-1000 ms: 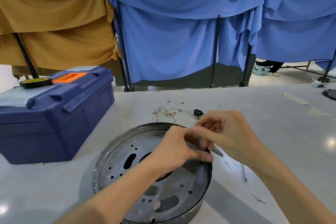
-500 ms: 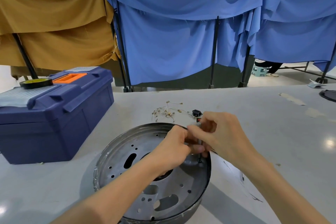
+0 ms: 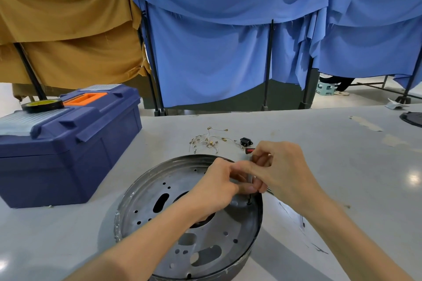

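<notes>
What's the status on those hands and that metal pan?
Left hand and right hand both pinch a thin tool, upright. Tip at a hole near the right rim of the metal pan. Wire bundle behind pan, not in the way.

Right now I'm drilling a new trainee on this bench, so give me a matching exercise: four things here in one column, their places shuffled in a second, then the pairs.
Things:
1. tape roll
2. wire bundle
3. thin tool
4. blue toolbox

Places:
A. left of the metal pan
B. on the toolbox lid
C. gripped by the right hand, tip down in the pan
D. on the table beyond the pan

Pairs: 1-B; 2-D; 3-C; 4-A
</notes>
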The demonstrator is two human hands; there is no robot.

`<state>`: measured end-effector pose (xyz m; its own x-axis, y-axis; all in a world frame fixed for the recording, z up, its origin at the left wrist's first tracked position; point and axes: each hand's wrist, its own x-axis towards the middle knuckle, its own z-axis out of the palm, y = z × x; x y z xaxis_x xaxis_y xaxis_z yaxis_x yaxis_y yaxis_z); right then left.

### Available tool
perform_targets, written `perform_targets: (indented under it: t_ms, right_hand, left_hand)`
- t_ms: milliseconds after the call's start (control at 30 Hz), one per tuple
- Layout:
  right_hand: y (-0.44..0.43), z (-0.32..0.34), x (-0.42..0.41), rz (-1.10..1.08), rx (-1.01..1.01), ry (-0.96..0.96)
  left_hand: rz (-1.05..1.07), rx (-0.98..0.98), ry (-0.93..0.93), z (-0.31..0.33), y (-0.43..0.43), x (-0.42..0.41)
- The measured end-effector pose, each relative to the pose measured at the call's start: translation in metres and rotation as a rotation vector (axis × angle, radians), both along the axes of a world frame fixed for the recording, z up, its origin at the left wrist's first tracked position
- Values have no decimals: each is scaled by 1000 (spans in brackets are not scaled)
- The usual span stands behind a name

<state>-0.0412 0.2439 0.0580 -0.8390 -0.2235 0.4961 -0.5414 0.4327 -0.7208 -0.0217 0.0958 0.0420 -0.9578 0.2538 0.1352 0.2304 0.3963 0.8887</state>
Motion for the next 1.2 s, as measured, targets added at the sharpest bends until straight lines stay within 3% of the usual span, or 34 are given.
perform_targets:
  t_ms: [233, 367, 500, 700, 933, 1200]
  right_hand:
    - [5, 3, -2, 92, 77, 60]
    - [16, 6, -7, 95, -167, 10]
    - [42, 8, -28, -98, -360, 29]
    - [58, -33, -67, -371, -66, -260]
    - [37, -60, -84, -521, 376, -244]
    - [45, -62, -83, -554, 392, -155]
  left_hand:
    - [6, 14, 7, -4, -4, -2]
    - [21, -71, -19, -9, -10, -4]
    - [48, -156, -34, -12, -12, -6]
    - [56, -202, -1, -14, -12, -7]
    - [55, -217, 25, -12, -11, -4]
    - [57, -230, 36, -14, -12, -6]
